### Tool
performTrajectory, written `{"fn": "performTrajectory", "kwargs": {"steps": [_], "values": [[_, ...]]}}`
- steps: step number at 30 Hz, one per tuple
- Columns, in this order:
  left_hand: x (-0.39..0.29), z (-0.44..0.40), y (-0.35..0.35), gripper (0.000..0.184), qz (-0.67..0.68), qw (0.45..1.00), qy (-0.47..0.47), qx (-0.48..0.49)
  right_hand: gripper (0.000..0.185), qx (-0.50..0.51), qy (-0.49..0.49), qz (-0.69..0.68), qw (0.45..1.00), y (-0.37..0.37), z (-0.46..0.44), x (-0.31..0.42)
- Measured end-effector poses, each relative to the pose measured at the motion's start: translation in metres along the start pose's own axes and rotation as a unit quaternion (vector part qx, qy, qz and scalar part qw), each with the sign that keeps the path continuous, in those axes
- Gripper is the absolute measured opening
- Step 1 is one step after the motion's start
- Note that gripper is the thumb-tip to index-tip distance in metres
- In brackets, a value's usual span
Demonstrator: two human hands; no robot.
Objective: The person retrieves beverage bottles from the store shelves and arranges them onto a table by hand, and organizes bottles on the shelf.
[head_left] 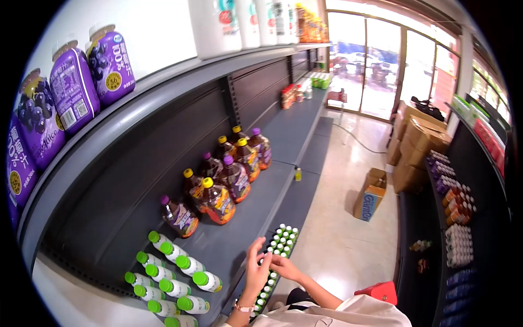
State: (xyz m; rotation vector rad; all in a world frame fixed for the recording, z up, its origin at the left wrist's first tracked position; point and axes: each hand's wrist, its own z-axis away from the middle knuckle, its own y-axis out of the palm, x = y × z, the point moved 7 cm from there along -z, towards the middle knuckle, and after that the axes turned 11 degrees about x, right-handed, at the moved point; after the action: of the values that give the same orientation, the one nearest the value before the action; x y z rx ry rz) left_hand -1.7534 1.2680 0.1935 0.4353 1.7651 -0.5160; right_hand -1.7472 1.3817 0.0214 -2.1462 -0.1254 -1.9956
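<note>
My left hand [255, 271], with a band at the wrist, is raised at the shelf's front edge, its fingers apart and nothing visible in it. Beside it, my right hand [285, 268] reaches across with its fingers stretched out, the tips close to the left thumb; I see nothing in it either. Below both hands, rows of small white-capped green bottles [283, 241] stand on the lower shelf. To the left are white bottles with green caps [175, 288] on the middle shelf [220, 248]. Behind them stand large dark bottles [219, 201] with yellow or purple caps.
Purple juice bottles [73, 87] and white bottles [218, 27] line the upper shelf. An open carton [370, 195] stands on the floor, with stacked boxes [418, 144] farther back. A red object [381, 292] is at lower right, near a stocked shelf [430, 201].
</note>
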Motion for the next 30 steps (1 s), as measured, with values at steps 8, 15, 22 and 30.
{"fn": "performTrajectory", "kwargs": {"steps": [8,15,22,30], "values": [[0.006,-0.061,-0.078,0.072,-0.029,0.955,-0.018,-0.294,0.04,0.081,-0.105,0.067,0.989,-0.029,-0.122,0.115],[-0.022,-0.135,-0.135,0.089,-0.273,0.878,-0.011,-0.393,0.06,0.067,-0.2,0.15,0.966,-0.048,-0.195,0.141],[-0.001,-0.16,-0.144,0.099,-0.414,0.83,-0.137,-0.348,0.069,0.084,-0.179,0.045,0.979,-0.067,-0.215,0.119],[-0.032,-0.109,-0.043,0.066,-0.488,0.821,-0.088,-0.282,0.104,0.212,-0.212,0.083,0.95,-0.081,-0.201,0.116]]}}
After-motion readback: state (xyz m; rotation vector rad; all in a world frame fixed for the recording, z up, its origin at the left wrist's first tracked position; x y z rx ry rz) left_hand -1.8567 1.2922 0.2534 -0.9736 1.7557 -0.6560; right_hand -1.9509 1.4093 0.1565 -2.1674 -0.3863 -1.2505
